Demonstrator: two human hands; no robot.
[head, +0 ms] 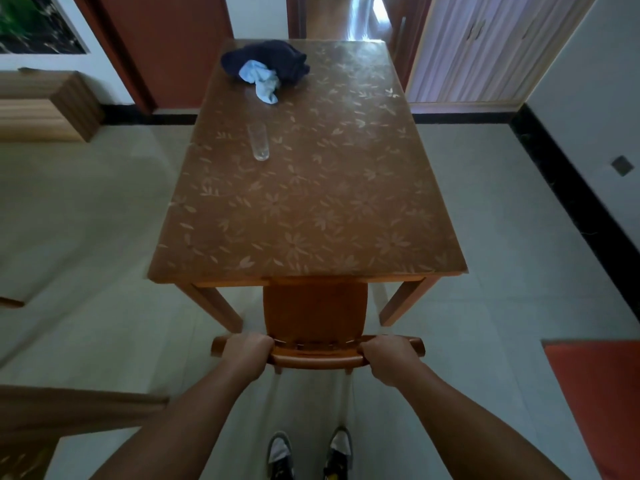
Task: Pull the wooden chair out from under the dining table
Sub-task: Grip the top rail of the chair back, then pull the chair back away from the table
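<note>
Interior was dim with a greenish cast, daylight came from the doorway (360, 19) beyond the table's far edge, soft glare lay across the dining table (363, 109), wide-angle bending at edges, floor (104, 216) slightly blurred.
</note>
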